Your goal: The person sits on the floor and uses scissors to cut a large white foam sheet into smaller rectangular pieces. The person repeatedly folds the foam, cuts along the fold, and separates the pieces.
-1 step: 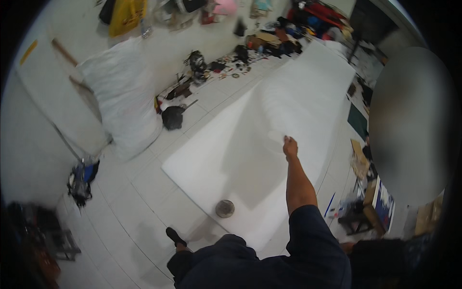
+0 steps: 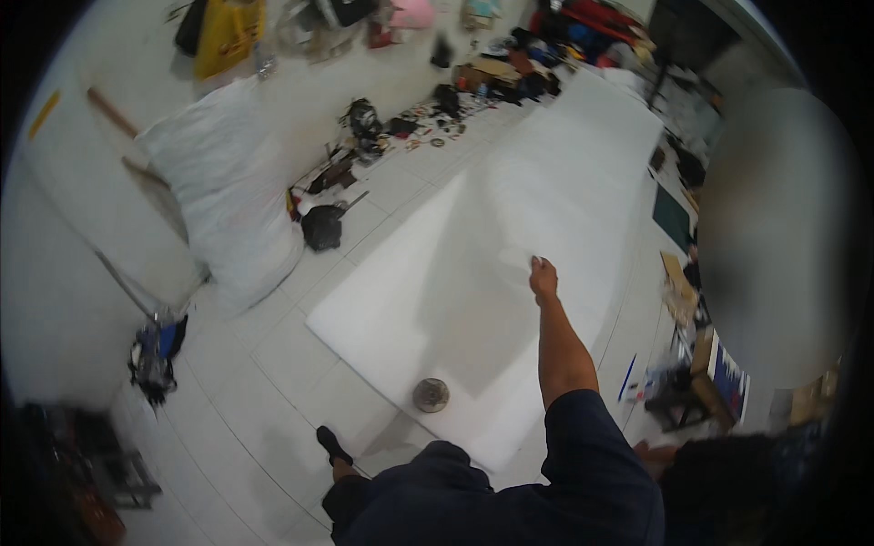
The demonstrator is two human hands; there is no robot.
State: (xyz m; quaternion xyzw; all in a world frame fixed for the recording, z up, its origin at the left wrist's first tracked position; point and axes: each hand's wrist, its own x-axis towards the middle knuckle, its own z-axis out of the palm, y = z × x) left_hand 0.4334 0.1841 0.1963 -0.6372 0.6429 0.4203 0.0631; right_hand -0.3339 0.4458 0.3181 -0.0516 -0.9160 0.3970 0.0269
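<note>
A large white sheet [image 2: 583, 173], soft and foam-like, lies across thick white padding [image 2: 373, 309] on the floor. My right hand [image 2: 543, 277] reaches forward over it, fingers closed on the sheet's lifted, curled near edge. How much material is pinched between the fingers is too small to make out. A round, grey-brown object like a tin or weight [image 2: 431, 395] rests on the near end of the padding, below and left of my right hand. My left hand is out of view.
A stuffed white sack [image 2: 228, 182] leans on the left wall. Black bags [image 2: 321, 227] and clutter line that wall's foot. To the right stand a small dark stool [image 2: 678, 409] and scattered cardboard [image 2: 675, 284]. My foot [image 2: 333, 445] is on the tiles.
My right hand has shifted only slightly and stays closed on the sheet. The curled, rippled fold beside it looks a little flatter. The whole view has moved slightly.
</note>
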